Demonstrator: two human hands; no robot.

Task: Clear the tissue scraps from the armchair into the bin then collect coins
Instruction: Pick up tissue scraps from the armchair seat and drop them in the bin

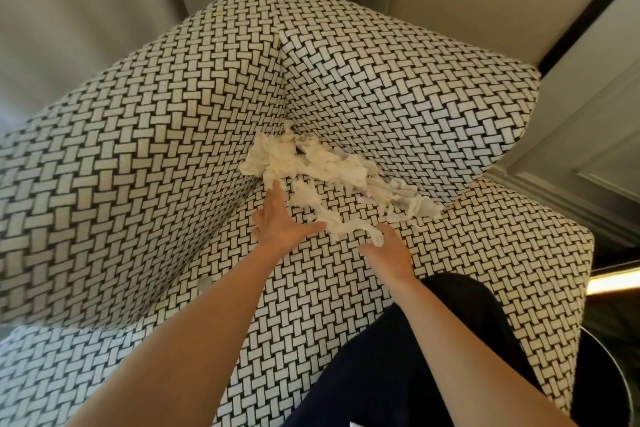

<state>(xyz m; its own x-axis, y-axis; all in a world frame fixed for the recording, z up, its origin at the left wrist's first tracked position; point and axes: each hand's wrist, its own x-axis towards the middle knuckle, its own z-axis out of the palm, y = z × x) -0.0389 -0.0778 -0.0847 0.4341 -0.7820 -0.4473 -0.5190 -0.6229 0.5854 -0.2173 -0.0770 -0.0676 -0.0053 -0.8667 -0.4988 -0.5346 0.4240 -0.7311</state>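
crumpled white tissue scraps heap in the seat corner of the basket-weave armchair; the left hand touches them with straight, splayed fingers, while the right hand hides its fingertips under a ragged strip, grip impossible to tell.

Left grip reaches forward flat, fingers spread; right grip beside it, palm down, fingertips hidden

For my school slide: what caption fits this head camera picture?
Left hand and right hand reach into tissue scraps piled in the armchair corner.
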